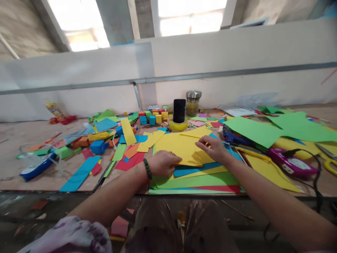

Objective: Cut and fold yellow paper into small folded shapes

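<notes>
A yellow paper sheet lies in front of me on a stack of coloured sheets. My left hand, with a green bead bracelet at the wrist, is closed. Its forefinger presses on the sheet's near edge. My right hand hovers over the sheet's right part, thumb and fingertips drawn together; whether paper is between them is too small to make out. Beneath both hands, a blue sheet and a green sheet stick out towards the table edge. Yellow offcuts lie left of the sheet.
Behind the sheets, a phone stands in a yellow tape roll beside a lidded jar. Small coloured cubes are piled left. Glue guns, blue and purple, lie either side. Scissors are far right.
</notes>
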{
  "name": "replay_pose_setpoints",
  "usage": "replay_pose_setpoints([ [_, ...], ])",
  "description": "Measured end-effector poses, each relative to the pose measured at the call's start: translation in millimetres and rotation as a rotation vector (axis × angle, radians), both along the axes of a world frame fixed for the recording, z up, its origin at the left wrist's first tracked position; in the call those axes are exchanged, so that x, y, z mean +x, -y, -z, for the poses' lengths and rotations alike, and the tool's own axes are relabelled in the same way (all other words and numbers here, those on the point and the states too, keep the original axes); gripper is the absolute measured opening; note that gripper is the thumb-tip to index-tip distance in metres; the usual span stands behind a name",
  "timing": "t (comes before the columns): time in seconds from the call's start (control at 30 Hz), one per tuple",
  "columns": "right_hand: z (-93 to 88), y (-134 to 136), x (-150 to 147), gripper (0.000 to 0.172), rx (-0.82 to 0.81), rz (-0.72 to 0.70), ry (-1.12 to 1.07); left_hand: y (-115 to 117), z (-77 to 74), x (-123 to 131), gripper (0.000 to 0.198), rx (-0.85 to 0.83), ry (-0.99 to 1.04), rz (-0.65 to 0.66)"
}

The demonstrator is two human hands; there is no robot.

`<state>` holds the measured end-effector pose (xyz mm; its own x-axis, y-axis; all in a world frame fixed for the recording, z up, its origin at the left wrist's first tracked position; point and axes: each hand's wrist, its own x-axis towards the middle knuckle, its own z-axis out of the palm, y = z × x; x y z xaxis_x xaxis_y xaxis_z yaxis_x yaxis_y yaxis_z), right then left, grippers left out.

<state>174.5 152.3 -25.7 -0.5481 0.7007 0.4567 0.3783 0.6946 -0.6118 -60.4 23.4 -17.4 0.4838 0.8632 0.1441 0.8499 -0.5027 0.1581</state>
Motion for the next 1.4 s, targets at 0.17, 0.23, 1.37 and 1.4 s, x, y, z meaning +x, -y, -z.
replay_pose_setpoints([
  [0.17, -29.5, -7.4, -5.1, 0.054, -0.157, -0.11, -0.119, -17.5, -4.1, -23.5, 0.036, -0.159, 0.87, -0.166],
  [0.23, -47.6, -11.2, -7.6, 0.055, -0.315, -0.237, -0.15, -19.8, -10.4, -31.6, 0.039, -0.258, 1.149, -0.15],
  [1.37, -47.6, 7.9, -39.3, 0.028, -0.5, -0.177, -0.533, -12.0, -13.2, -22.3, 0.04, -0.066, 1.283, -0.321],
  [1.4, -47.4, 7.9, -39.4, 0.027, -0.491, -0.174, -0.532, -12.2, -13.1, -22.0, 0.041, -0.071, 1.276, -0.312],
])
